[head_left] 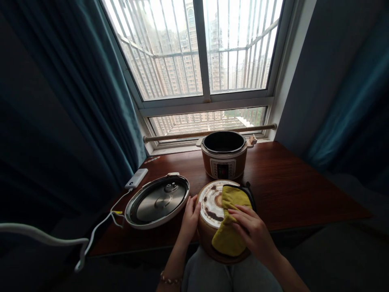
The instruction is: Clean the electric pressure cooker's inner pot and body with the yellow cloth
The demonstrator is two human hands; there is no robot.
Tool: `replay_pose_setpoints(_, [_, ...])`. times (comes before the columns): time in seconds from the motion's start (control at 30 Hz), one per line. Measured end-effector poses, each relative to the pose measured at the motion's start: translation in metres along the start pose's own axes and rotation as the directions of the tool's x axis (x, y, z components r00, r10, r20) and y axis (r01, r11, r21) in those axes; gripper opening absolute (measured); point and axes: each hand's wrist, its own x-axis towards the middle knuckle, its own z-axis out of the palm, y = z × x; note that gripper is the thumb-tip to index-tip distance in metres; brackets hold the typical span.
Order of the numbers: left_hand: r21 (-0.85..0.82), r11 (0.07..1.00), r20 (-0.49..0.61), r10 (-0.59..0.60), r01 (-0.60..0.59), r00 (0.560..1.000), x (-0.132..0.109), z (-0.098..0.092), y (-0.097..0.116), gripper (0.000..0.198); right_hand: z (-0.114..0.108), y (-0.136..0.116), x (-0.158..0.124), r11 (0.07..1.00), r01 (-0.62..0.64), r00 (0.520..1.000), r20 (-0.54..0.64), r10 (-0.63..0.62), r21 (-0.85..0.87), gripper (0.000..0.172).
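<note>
A brown pot [209,202] is tilted with its pale, stained bottom facing up toward me, at the table's front edge above my lap. The fingers of my left hand [190,217] grip its left side. A yellow cloth [232,239] lies over the right part of the bottom. My right hand [252,229] holds that cloth and presses it against the pot, fingers bent. Part of a black handle or rim [248,190] shows behind the cloth; the rest of the pot's far side is hidden.
Behind the pot stands an electric cooker [225,158] without its lid. A round lid [161,202] lies inner side up at left. Near it are a white power bank [136,178] and a white cable [100,227]. The wooden table [288,182] meets the window.
</note>
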Motion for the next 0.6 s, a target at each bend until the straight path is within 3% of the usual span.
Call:
replay_pose_setpoints(0.13, [-0.014, 1.000, 0.021, -0.009, 0.009, 1.000, -0.001, -0.001, 0.003, 0.043, 0.002, 0.020, 0.001, 0.993, -0.065, 0.992, -0.106, 0.075, 0.097, 0.026])
replay_pose_setpoints(0.23, [-0.083, 0.996, 0.075, -0.025, 0.031, 0.997, -0.002, -0.001, 0.003, 0.047, 0.004, 0.041, 0.003, 0.969, -0.153, 0.953, -0.231, 0.196, 0.193, 0.027])
replay_pose_setpoints(0.33, [-0.164, 0.983, 0.108, -0.067, 0.084, 0.992, -0.004, 0.000, 0.001, 0.055, 0.007, 0.060, 0.004, 0.901, -0.312, 0.863, -0.305, 0.402, 0.303, 0.034])
replay_pose_setpoints(0.47, [-0.230, 0.967, 0.099, -0.087, 0.108, 0.991, -0.009, 0.003, -0.004, 0.068, 0.020, 0.078, -0.005, 0.736, -0.491, 0.711, -0.275, 0.647, 0.466, 0.046])
replay_pose_setpoints(0.6, [-0.388, 0.900, 0.059, -0.192, 0.200, 0.980, -0.023, 0.006, -0.021, 0.071, 0.035, 0.088, -0.025, 0.619, -0.513, 0.661, -0.186, 0.727, 0.595, 0.052])
